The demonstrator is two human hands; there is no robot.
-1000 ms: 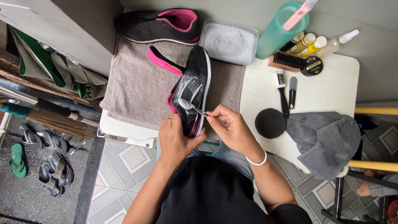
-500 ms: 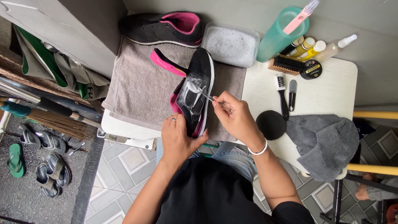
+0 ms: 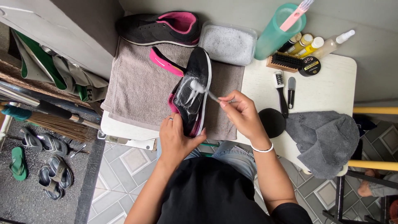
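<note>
The black shoe [image 3: 195, 93] lies on the grey towel [image 3: 137, 89], its upper already foamy where you scrub. Your right hand [image 3: 242, 114] pinches the small brush [image 3: 201, 89]; your left hand [image 3: 176, 139] clamps the heel. The second shoe [image 3: 157, 27] looks dry, untouched.

Left hand [image 3: 176, 139] cupped in firm grip; right hand [image 3: 242, 114] pinching, wrist bent

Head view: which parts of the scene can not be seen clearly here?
- Heel of the held shoe: hidden by the left hand.
- Handle of the small brush: inside the right hand grip.
- Foam hides the shoe's laces.
- Pink brush in the green cup: cut off by the top edge.
- Bottle labels: too small.
</note>
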